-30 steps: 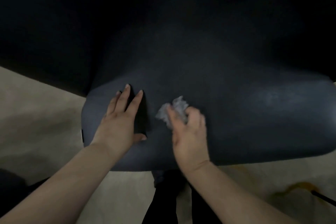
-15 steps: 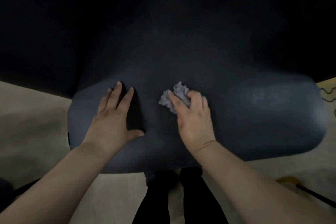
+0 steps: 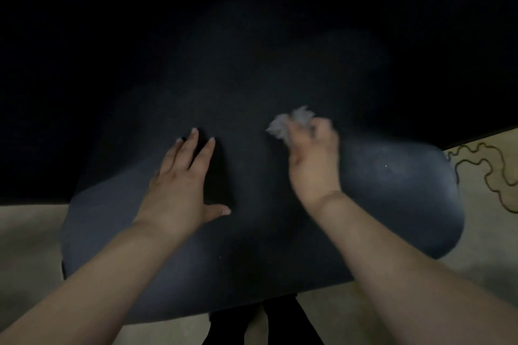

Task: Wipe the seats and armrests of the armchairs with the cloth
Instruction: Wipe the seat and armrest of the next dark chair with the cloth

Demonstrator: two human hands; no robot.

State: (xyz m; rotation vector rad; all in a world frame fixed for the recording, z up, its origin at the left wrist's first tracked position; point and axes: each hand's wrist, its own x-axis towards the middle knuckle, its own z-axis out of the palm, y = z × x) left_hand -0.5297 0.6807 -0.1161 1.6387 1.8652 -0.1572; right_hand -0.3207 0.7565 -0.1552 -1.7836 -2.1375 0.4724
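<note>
- While my left hand [image 3: 179,190] is lying flat with fingers straight on the seat [image 3: 392,204], left of centre in the frame, I am steadying the chair.
- I am clutching the cloth [image 3: 290,123] bunched in my right hand [image 3: 315,159], fingers curled round it; it is showing just above centre, right of my left hand, blurred.
- I am judging this as the seat-wiping step, with the cloth working the middle of the cushion.
- I am expecting the next stroke to need firm downward pressure, sweeping toward the paler right part of the seat.
- I am seeing no armrests; the upper frame is too dark to tell.
</note>
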